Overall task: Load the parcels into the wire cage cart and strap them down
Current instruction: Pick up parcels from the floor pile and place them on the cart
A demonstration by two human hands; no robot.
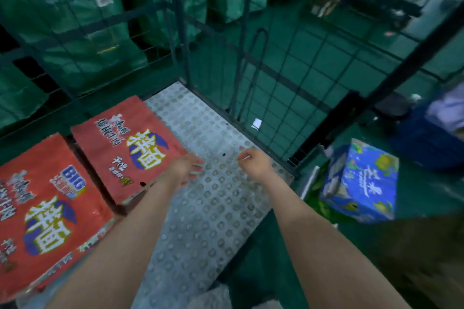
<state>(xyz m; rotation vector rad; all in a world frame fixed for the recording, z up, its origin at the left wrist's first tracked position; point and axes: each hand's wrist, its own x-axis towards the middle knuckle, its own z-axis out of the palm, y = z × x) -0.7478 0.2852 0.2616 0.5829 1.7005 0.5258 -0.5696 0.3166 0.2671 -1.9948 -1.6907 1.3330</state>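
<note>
Two red printed cartons lie flat on the wire cage cart's studded metal floor (213, 208): one at the back left (125, 148), one nearer at the left edge (37, 208). My left hand (187, 168) hovers just right of the rear carton, fingers spread and holding nothing. My right hand (256, 162) hangs over the floor with fingers loosely curled, empty. A blue printed carton (361, 180) stands on the green ground outside the cart, to the right.
Dark wire mesh walls (288, 78) close the cart's back and right sides. Green sacks (75, 20) fill neighbouring cages at the left and back. A dark blue bin (431, 143) and a brown box (426, 258) stand at the right.
</note>
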